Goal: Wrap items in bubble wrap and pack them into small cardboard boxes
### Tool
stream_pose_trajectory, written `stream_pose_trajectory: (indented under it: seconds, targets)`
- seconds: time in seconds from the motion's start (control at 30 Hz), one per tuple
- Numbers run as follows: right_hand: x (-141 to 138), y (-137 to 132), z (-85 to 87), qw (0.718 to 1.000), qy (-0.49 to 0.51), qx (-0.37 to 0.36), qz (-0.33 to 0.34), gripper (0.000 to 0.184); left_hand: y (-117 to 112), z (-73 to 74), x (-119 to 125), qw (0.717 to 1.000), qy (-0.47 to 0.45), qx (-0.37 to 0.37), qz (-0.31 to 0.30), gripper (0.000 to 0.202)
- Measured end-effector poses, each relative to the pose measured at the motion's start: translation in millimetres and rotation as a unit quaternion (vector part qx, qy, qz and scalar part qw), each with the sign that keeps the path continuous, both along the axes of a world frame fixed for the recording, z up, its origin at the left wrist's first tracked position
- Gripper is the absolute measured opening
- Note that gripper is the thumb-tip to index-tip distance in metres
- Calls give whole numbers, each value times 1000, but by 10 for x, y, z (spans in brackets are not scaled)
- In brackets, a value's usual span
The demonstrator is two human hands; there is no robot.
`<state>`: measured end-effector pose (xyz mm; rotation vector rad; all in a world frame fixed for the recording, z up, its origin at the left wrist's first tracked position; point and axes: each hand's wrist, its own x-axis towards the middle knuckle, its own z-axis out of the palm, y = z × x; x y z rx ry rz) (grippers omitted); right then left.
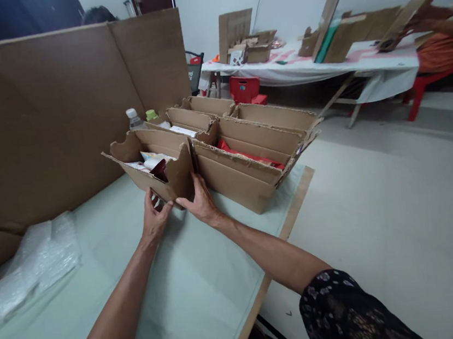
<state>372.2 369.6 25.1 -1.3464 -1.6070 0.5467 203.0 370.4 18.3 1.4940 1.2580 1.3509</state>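
Note:
In front of me a cardboard box (180, 171) with an open top holds several small packets (153, 160). My left hand (155, 215) grips its near lower side, thumb towards the corner. My right hand (201, 199) is around the near right corner, its fingers reaching into the gap beside the neighbouring box. That larger cardboard box (235, 176) stands to the right, with red packages (245, 155) inside. More cardboard boxes (273, 115) stand close behind. A clear bottle with a white cap (133, 118) and a green cap (151, 115) show behind the held box.
A tall cardboard panel (58, 113) stands along the left of the cloth-covered table (185, 301). Bubble wrap (39, 258) lies at the left. The table's edge (296, 202) runs along the right. Beyond the floor are a red chair (244, 88), another table (281, 75) and a person's arm (446, 27).

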Motion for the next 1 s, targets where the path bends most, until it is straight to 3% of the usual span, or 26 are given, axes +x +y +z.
stream_pose_trajectory:
  seconds: [0.23, 0.37, 0.43, 0.5, 0.6, 0.73, 0.83, 1.0]
  targets:
    - [12, 57, -43, 1000, 10, -5, 5, 89, 142, -50, -54, 999, 43, 8, -14, 98]
    - [69, 26, 66, 997, -49, -61, 16, 86, -27, -148, -150, 992, 124, 1, 9, 77]
    - [124, -25, 187, 982, -140, -120, 29, 71, -258, -187, -206, 984, 177, 10, 8, 63]
    - [170, -99, 304, 963, -218, -153, 50, 45, -576, -203, -276, 974, 227, 16, -1, 49]
    - [173, -215, 377, 947, -276, -132, 103, 22, -1127, -172, -401, 959, 283, 10, 1, 43]
    - [13, -331, 228, 914, -353, -18, 197, 24, -1813, -69, -558, 930, 367, -14, 4, 49]
    - [-175, -425, 35, 891, -353, 70, 278, 35, -2270, 6, -660, 902, 430, -40, -17, 53]
    - [-504, -687, -160, 839, -334, 155, 400, 50, -2945, 68, -929, 903, 424, -54, -35, 55]
